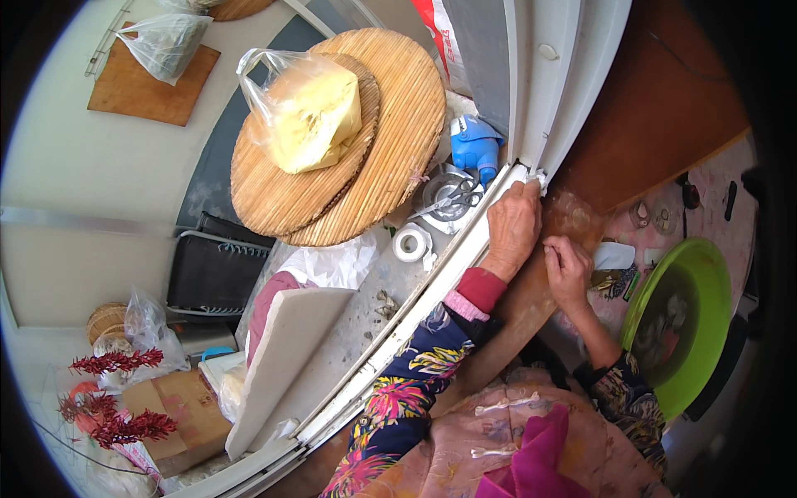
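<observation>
White plastic window frame is where the action is on my feed. Left hand is down at the corner where that frame meets the track, fingers bunched tight on a small white wad that pokes out past the fingertips. Cloth or paper, can't tell. My guess is the pinch is that narrow because the corner barely takes more than fingertips. Right hand hangs just beside it over brown wood, fingers half curled, thumb tucked near the index. Can't tell if it's got hold of anything; probably kept close so it can help.

Clutter on the grey sill, just past the track: scissors lying over a silver tape roll, a white tape roll and a blue plastic bottle. I'd say those are parked within reach, but they also crowd the left hand's outer side. Beyond them, two round woven mats overlap, with a clear bag of yellow stuff on top. A pale slab leans further down. Other side: big brown panel, pinkish bench with odds and ends, and a green basin of murky water near the right forearm.
</observation>
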Demonstrator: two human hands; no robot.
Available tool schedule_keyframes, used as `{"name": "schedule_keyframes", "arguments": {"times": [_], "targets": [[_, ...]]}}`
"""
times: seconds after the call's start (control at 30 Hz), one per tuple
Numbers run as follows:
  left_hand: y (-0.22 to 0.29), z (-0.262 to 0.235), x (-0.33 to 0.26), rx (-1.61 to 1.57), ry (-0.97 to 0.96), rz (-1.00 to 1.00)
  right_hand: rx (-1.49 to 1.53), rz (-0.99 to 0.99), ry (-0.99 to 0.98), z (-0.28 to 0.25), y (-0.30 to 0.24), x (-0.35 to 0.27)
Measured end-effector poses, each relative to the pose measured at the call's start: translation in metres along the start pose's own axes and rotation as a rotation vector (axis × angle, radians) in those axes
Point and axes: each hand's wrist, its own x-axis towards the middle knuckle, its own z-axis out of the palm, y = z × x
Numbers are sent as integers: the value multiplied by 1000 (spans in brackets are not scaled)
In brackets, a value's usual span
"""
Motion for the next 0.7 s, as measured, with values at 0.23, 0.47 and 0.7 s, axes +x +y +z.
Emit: {"name": "schedule_keyframes", "arguments": {"times": [0.23, 0.47, 0.7], "targets": [[12, -10, 2, 26, -138, -99, -15, -6, -2, 2, 3, -1], [11, -17, -7, -61, 8, -106, 1, 3, -16, 1, 2, -1], [9, -14, 4, -19, -226, -134, -24, -20, -17, -1, 1, 1]]}}
